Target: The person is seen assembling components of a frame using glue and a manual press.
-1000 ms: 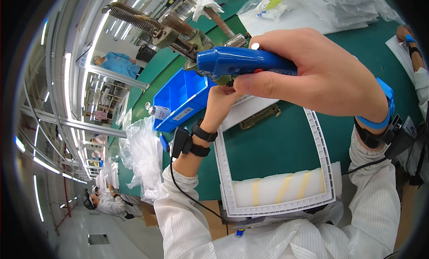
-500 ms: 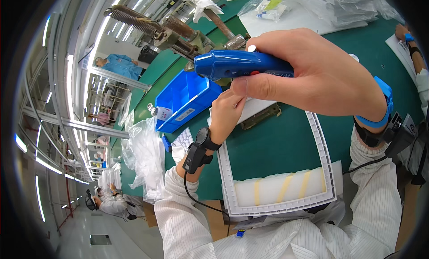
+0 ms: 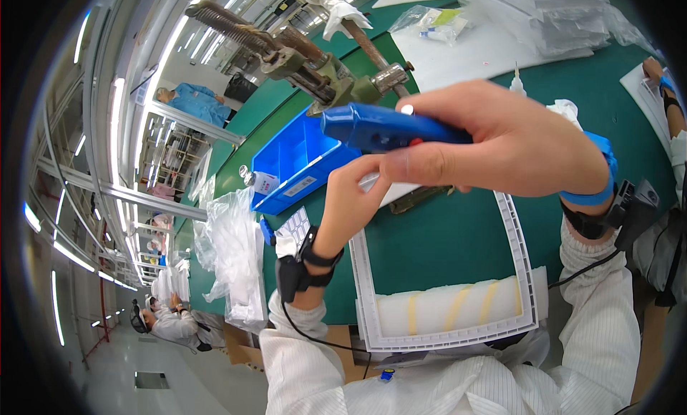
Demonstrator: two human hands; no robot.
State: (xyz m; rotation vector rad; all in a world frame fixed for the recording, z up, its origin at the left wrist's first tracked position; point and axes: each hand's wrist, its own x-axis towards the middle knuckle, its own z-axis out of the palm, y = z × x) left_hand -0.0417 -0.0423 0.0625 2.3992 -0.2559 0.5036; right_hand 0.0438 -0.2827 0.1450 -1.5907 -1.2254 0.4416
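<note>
My right hand is wrapped round a blue handheld tool with a red button, raised above the green table and pointing left. Just below it, my left hand has its fingers drawn together against the right thumb. Those fingertips are partly hidden, so anything pinched in them does not show. Under both hands, a white rectangular plastic frame lies at the table's near edge. A white foam roll with yellow stripes rests within its near side.
A divided blue bin and a white bottle stand to the left, beside clear plastic bags. Behind is a metal press. White sheets and bags lie at the back. Another person's hand is at far right.
The blue tool and my right hand have dropped slightly in view. My left wrist has turned, and the left fingers have moved in closer beneath the right thumb.
</note>
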